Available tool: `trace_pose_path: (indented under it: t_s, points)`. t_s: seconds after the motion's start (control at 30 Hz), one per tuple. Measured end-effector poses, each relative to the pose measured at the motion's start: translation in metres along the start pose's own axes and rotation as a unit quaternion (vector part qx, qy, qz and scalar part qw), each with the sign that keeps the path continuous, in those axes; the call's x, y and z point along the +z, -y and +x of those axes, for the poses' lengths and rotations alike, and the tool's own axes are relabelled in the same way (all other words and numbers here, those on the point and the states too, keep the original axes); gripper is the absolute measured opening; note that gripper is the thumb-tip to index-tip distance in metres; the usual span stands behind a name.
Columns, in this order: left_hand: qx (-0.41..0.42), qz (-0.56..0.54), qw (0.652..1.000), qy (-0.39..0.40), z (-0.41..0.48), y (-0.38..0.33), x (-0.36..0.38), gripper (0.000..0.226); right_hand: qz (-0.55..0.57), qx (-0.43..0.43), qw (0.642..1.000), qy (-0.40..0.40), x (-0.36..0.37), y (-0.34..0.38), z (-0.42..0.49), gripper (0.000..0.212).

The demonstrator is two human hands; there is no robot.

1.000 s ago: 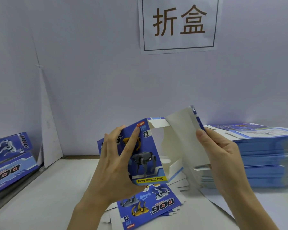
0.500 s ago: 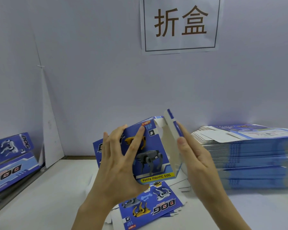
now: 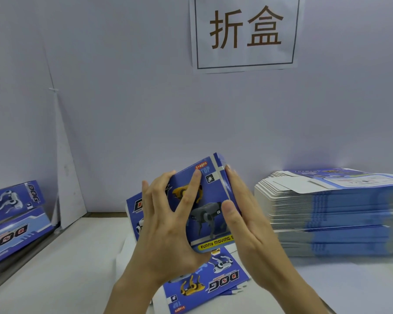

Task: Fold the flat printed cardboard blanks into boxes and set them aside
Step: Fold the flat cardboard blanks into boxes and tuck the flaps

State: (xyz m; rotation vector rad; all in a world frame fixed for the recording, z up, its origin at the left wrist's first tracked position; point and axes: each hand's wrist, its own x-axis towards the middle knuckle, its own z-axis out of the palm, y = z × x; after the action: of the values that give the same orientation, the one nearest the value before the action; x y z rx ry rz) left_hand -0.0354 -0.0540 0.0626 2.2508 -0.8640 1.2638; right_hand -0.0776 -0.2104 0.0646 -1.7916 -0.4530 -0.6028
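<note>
Currently the half-formed box [image 3: 204,207] is up in the air at lower centre of the frame, above the tabletop [image 3: 66,268], with its printed dog face toward the camera. Left hand [image 3: 166,227] grips it. Its fingers [image 3: 196,177] are spread wide, the index laid on the front panel and the others reaching round the left fold, apparently to hold the sleeve square. Right hand [image 3: 250,225] lies flat along the right side panel, fingers straight and together, thumb on the front face. Judged to be pressing that side shut against the left hand's hold.

Step in hand, by my reading: closing the sleeve. End flaps cannot be seen.

Directly beneath lies a flat blank [image 3: 204,284], print up, handy as the next piece. The tall stack of blanks [image 3: 331,214] at right of frame is the supply. Folded boxes [image 3: 14,214] lean at the far left edge, set aside away from the work. A paper sign [image 3: 245,30] hangs on the wall at upper centre.
</note>
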Motion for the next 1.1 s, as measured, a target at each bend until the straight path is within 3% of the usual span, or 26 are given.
trace_pose_path:
  t_s: [0.23,0.87,1.1]
  points:
    - [0.015,-0.002,0.999,0.029,0.001,0.003,-0.004,0.118,0.04,-0.017,0.999,0.029,-0.005,0.0,-0.002,0.065]
    - [0.0,-0.059,0.998,0.009,0.0,-0.004,0.002,0.112,-0.18,-0.057,0.981,0.044,-0.013,0.014,-0.001,0.063]
    - [0.015,-0.067,0.998,0.006,0.0,0.002,0.002,0.113,-0.147,-0.028,0.986,0.068,-0.014,0.018,-0.004,0.065]
